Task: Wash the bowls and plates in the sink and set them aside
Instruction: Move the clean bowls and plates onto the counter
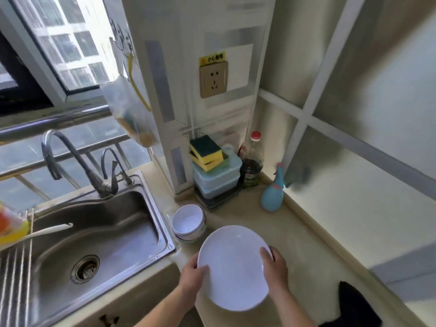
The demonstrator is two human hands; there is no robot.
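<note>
A white plate (232, 267) is held over the counter, right of the sink, tilted toward me. My left hand (192, 276) grips its left rim with the thumb on the plate's face. My right hand (274, 267) grips the right rim the same way. Just behind the plate, a stack of white bowls (188, 221) stands on the counter beside the sink's right edge. The steel sink (94, 234) on the left holds no dishes; its drain strainer (85, 269) shows.
A tap (70, 159) arches over the sink. A wire rack with a white-handled utensil (48, 231) lies at the sink's left. At the back of the counter stand stacked containers topped with sponges (207, 151), a dark bottle (252, 165) and a blue spray bottle (273, 192). A black cloth (354, 305) lies at the lower right.
</note>
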